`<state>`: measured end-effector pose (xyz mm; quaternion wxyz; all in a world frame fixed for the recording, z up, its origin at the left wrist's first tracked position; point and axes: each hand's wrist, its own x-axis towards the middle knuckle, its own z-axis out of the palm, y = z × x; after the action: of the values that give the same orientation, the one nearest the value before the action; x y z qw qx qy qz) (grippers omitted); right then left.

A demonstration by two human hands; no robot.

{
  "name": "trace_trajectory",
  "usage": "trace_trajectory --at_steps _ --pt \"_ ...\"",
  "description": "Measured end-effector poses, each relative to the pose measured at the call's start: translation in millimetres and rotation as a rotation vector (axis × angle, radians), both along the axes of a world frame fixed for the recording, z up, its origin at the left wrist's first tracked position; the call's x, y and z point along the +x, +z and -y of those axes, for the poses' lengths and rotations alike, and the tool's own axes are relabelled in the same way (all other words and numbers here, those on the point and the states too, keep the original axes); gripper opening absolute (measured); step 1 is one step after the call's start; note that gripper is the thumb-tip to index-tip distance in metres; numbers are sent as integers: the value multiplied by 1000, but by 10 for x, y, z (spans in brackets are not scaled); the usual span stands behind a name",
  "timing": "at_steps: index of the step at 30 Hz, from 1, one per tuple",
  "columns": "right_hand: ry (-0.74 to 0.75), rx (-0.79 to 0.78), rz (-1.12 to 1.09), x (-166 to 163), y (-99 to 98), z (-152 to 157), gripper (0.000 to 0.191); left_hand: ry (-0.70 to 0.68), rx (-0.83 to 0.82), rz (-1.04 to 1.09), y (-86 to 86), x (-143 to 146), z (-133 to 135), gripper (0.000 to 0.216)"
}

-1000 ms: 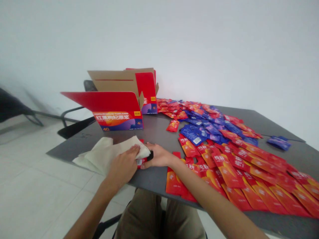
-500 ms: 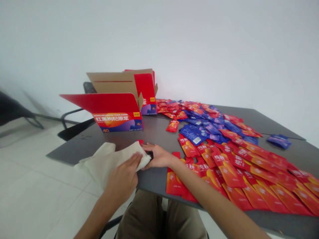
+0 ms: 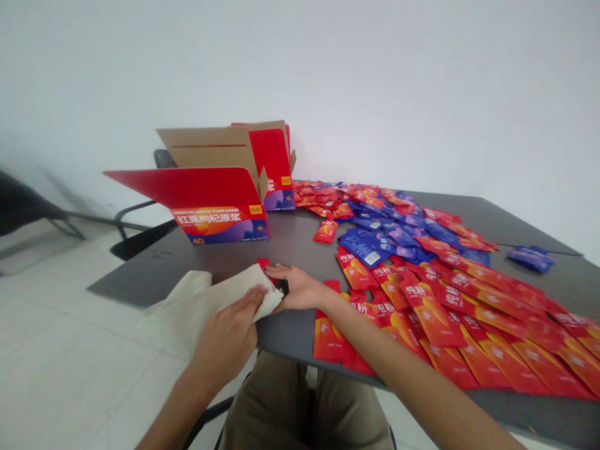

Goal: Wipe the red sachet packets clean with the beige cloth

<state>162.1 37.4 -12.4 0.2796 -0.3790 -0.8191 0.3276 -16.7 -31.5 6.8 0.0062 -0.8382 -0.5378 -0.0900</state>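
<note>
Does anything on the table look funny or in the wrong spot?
A blue packet, maybe two, lies alone on the right, away from the big pile. The cloth under the left hand droops past the edge of the table, which looks untidy.

Cloth (image 3: pixel 234 286) at the near left of the table (image 3: pixel 296 250); front carton (image 3: pixel 220 220) beyond it, rear carton (image 3: pixel 270 153) behind that; packets (image 3: pixel 426 312) spread to the right

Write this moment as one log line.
left fingers: on cloth | right fingers: at cloth's end | red item: mostly hidden | open boxes: beyond cloth | red and blue packets: at right
</note>
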Motion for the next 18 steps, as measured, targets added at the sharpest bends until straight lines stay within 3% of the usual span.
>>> trace_trajectory --at_steps 5,12,18 --pt "-11 -26 -8 14 49 31 63 124 19 -47 68 39 -262 51" --pt "26 22 -9 9 43 22 70 -58 30 19 -60 5 30 58" --pt "-5 -36 5 26 69 50 62 106 28 -43 50 5 -332 52"
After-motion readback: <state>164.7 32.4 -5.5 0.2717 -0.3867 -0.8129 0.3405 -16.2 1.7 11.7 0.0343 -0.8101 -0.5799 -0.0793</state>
